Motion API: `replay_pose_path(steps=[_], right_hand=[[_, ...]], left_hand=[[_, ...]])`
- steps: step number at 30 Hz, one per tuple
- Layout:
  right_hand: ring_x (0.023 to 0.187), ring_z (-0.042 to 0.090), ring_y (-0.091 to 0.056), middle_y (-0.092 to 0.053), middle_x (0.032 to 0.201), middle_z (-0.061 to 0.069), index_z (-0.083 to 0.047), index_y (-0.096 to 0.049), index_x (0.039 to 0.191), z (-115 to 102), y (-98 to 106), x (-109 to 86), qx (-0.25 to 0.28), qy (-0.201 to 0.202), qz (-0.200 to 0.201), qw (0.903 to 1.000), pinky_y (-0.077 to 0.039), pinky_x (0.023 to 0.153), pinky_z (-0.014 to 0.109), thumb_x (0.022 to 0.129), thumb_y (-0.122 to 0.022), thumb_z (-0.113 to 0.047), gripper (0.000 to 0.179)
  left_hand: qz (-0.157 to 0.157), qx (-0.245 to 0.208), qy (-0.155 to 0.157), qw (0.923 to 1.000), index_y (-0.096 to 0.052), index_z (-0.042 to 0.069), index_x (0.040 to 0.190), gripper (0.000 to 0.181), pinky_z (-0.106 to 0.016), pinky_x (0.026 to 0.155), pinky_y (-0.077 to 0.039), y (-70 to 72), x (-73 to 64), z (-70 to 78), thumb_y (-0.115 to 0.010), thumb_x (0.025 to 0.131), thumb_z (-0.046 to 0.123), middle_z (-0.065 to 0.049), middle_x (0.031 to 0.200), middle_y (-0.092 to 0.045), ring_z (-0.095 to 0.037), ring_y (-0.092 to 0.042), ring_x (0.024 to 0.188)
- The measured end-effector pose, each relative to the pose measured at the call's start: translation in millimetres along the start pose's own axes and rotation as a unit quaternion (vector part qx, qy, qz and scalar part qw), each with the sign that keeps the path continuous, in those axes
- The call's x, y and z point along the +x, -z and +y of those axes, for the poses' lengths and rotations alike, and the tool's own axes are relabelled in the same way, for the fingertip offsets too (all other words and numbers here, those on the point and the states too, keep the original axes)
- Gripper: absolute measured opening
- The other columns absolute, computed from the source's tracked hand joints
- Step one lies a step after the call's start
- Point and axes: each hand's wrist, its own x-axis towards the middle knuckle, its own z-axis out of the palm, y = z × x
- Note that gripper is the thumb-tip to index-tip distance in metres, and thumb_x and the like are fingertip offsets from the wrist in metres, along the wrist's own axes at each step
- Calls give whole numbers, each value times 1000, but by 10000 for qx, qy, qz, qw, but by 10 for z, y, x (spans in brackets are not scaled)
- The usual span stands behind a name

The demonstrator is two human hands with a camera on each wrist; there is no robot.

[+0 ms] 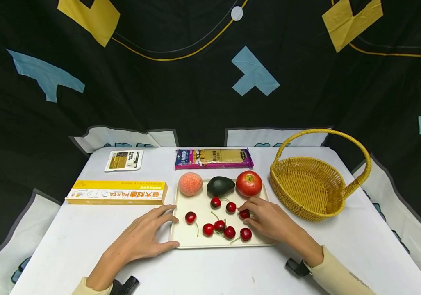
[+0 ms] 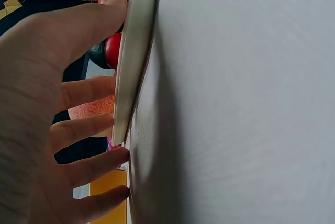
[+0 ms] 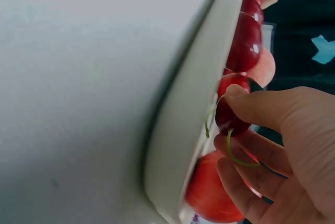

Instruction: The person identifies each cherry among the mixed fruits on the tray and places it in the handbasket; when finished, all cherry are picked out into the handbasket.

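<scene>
A cream tray carries several dark red cherries, among them one cherry at its left. My right hand pinches another cherry between thumb and fingers over the tray's right side; its green stem hangs toward the palm. At the tray's left edge my left hand rests with fingers spread, fingertips right at the rim and the thumb over it in the left wrist view. Along the tray's back lie a pinkish-orange round fruit, a dark green avocado and a red apple.
A yellow wicker basket with a tall handle stands right of the tray. Behind the tray lies a purple pasta packet. To the left are a yellow and white pasta box and a small white packet. Dark cloth hangs behind the table.
</scene>
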Motion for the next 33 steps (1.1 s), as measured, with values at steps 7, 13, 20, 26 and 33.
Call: replay_pose_path(steps=[7, 13, 20, 26, 33], right_hand=[[105, 17, -74, -73, 117, 0, -15, -75, 121, -2, 213, -19, 82, -117, 407, 9991, -63, 88, 38, 90, -89, -16, 34], [100, 22, -75, -72, 115, 4, -10, -77, 120, 96, 440, -13, 240, 110, 993, 9947, -64, 86, 41, 87, -90, -7, 35], [97, 27, -73, -73, 113, 10, -8, -79, 116, 356, 622, 10, 99, 269, 1659, 9857, -64, 80, 45, 85, -89, 1, 34], [111, 32, -69, -70, 122, 12, -4, -79, 120, 624, 665, 3, 152, -104, 1825, 9830, -61, 92, 52, 89, -86, 0, 32], [109, 37, -71, -71, 121, 15, -2, -77, 123, 885, 639, -36, 164, -428, 1801, 9826, -61, 89, 56, 91, -85, -2, 33]], left_hand=[[73, 30, -26, 10000, -74, 29, 120, 51, -55, 105, -54, -11, -15, -15, -89, 81, 58, 1, 158, -56, -30, -61, 138], [60, 72, 4, 10000, -75, 29, 120, 52, -55, 105, -55, -20, -5, -9, -88, 81, 60, 1, 158, -57, -30, -62, 137], [90, 133, 1, 9999, -74, 30, 119, 52, -55, 102, -56, -32, -19, -17, -87, 81, 61, 3, 158, -57, -29, -63, 136], [149, 141, -28, 9998, -74, 30, 119, 51, -55, 103, -56, -24, -29, -32, -87, 81, 62, 2, 157, -58, -29, -63, 136], [188, 119, -57, 9997, -74, 30, 118, 51, -53, 103, -56, -31, -31, -39, -88, 80, 62, 2, 157, -58, -28, -62, 137]])
